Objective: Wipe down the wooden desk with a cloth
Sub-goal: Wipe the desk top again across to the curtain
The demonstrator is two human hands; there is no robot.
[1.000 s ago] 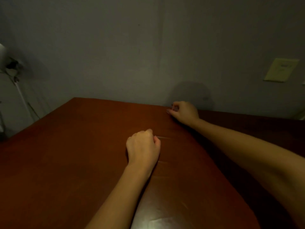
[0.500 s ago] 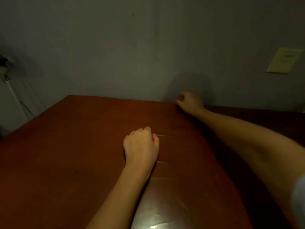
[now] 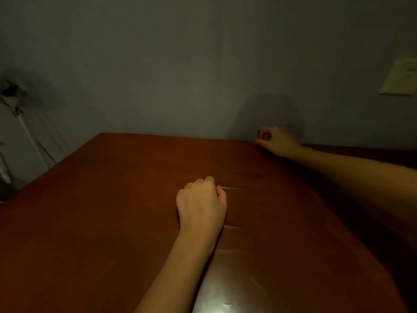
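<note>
The wooden desk (image 3: 90,222) fills the lower view and reaches back to a grey wall. A reddish-brown sheet (image 3: 259,211) seems to lie flat over it, with short creases near the middle. My left hand (image 3: 200,204) rests mid-desk as a fist, its fingers curled onto the sheet where a crease starts. My right hand (image 3: 275,141) reaches to the far edge at the wall, thumb and forefinger pinching the sheet's back edge. No separate wiping cloth shows.
The grey wall (image 3: 180,75) stands directly behind the desk. A pale yellow-green paper (image 3: 399,80) hangs on it at the right. At the far left, beyond the desk's edge, a white stand with cables (image 3: 15,105) rises. Light glares on the near surface (image 3: 225,307).
My right hand has slid away from me, from just short of the back edge to the wall itself. My left hand has stayed in place.
</note>
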